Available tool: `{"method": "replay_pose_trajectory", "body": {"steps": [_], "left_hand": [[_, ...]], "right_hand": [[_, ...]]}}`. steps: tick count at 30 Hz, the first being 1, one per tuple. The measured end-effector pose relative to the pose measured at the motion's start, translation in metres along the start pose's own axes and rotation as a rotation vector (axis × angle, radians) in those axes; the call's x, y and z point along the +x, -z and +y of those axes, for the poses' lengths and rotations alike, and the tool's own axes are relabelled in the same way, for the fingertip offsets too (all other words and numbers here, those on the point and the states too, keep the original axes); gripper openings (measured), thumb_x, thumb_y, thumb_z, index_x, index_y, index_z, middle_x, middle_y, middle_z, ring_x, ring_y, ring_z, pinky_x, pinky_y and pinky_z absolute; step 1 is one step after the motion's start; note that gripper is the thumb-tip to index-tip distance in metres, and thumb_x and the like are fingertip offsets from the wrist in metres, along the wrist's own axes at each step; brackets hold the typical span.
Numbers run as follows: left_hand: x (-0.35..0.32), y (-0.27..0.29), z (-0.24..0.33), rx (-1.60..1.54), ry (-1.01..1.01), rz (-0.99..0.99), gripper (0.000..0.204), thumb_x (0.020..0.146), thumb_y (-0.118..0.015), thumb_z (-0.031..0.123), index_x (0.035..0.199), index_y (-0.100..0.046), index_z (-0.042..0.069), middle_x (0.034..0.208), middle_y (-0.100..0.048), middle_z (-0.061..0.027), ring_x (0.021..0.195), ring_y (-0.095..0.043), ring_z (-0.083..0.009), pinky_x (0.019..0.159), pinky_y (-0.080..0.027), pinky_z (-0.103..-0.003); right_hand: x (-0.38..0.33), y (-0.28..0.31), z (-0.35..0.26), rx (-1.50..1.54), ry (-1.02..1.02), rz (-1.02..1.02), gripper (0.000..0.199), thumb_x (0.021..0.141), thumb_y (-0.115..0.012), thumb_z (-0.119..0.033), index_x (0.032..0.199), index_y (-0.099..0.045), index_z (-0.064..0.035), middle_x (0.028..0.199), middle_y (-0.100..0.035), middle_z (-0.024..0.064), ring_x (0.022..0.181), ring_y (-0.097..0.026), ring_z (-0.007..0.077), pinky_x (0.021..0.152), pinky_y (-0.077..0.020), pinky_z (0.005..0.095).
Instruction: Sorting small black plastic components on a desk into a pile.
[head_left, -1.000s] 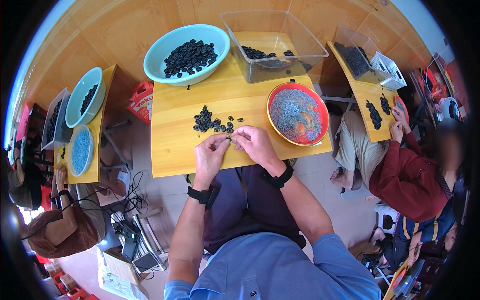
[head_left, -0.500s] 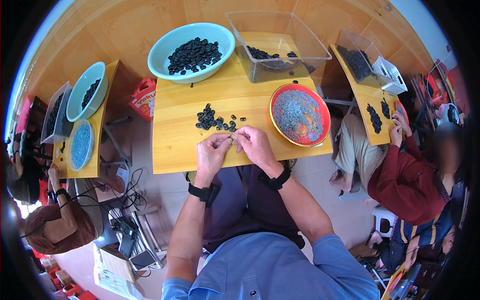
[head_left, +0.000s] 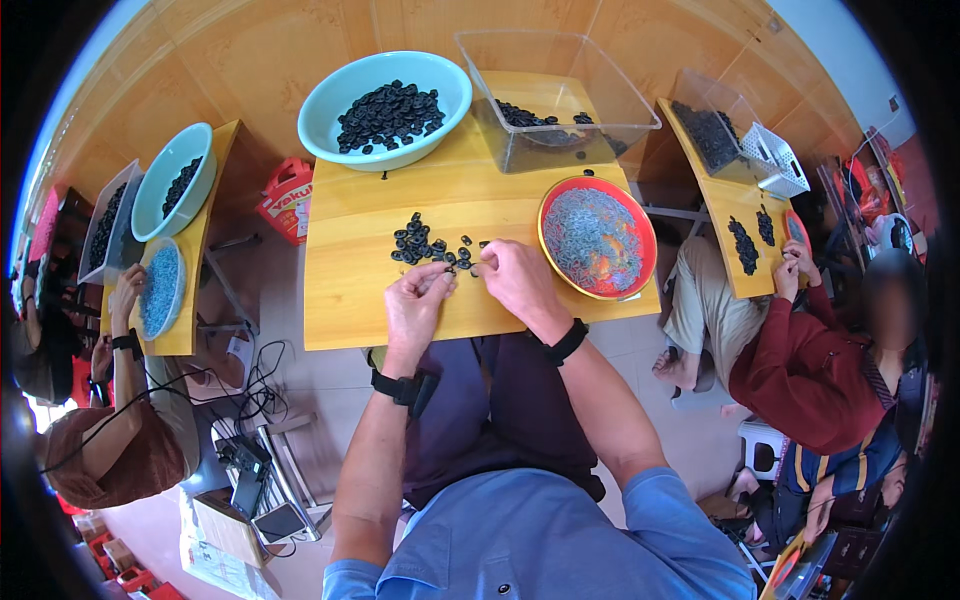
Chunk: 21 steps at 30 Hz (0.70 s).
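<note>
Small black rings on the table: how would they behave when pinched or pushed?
The black rings look tiny and flat, so probably light and prone to scatter. They lie flat, so rolling seems unlikely. Both hands, left hand and right hand, use fingertips, suggesting fiddly pickup.

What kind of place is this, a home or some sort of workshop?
Probably a small hand-assembly workshop: rows of little wooden tables, bowls of black parts, a red dish of metal bits, people working alongside.
</note>
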<state>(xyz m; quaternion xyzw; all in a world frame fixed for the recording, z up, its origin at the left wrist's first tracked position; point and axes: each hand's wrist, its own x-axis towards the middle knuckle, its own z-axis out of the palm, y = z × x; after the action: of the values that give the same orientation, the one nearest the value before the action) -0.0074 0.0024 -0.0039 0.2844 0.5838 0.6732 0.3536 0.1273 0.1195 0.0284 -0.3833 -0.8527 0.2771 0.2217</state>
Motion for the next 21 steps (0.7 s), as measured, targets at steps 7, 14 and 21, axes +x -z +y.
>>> {"method": "replay_pose_trajectory", "body": {"steps": [7, 14, 21], "left_hand": [[-0.001, -0.001, 0.003, 0.056, -0.004, -0.031, 0.018, 0.092, -0.067, 0.002, 0.108, -0.068, -0.007, 0.085, -0.072, -0.0083, 0.076, -0.066, -0.0096, 0.072, -0.053, -0.023], [-0.002, -0.003, 0.007, 0.060, 0.008, -0.041, 0.017, 0.091, -0.067, 0.002, 0.107, -0.069, -0.005, 0.085, -0.072, -0.0069, 0.075, -0.066, -0.0087, 0.072, -0.053, -0.022], [-0.002, -0.004, 0.008, 0.073, 0.008, -0.040, 0.017, 0.091, -0.068, 0.003, 0.106, -0.070, -0.004, 0.083, -0.072, -0.0057, 0.074, -0.065, -0.0078, 0.070, -0.052, -0.021]], "right_hand": [[-0.001, -0.004, -0.002, 0.049, 0.083, -0.076, 0.014, 0.077, -0.071, -0.006, 0.089, -0.065, -0.0014, 0.084, -0.069, 0.0170, 0.084, -0.067, 0.0352, 0.074, -0.0518, 0.0451], [-0.007, 0.003, 0.002, 0.275, -0.063, -0.135, 0.013, 0.078, -0.064, 0.001, 0.091, -0.064, 0.0032, 0.076, -0.068, 0.0160, 0.066, -0.068, 0.0286, 0.060, -0.0527, 0.0375], [-0.014, -0.001, 0.018, 0.744, -0.293, -0.155, 0.018, 0.086, -0.069, -0.006, 0.100, -0.069, 0.0044, 0.078, -0.069, 0.0065, 0.062, -0.066, 0.0124, 0.056, -0.0527, 0.0251]]}}
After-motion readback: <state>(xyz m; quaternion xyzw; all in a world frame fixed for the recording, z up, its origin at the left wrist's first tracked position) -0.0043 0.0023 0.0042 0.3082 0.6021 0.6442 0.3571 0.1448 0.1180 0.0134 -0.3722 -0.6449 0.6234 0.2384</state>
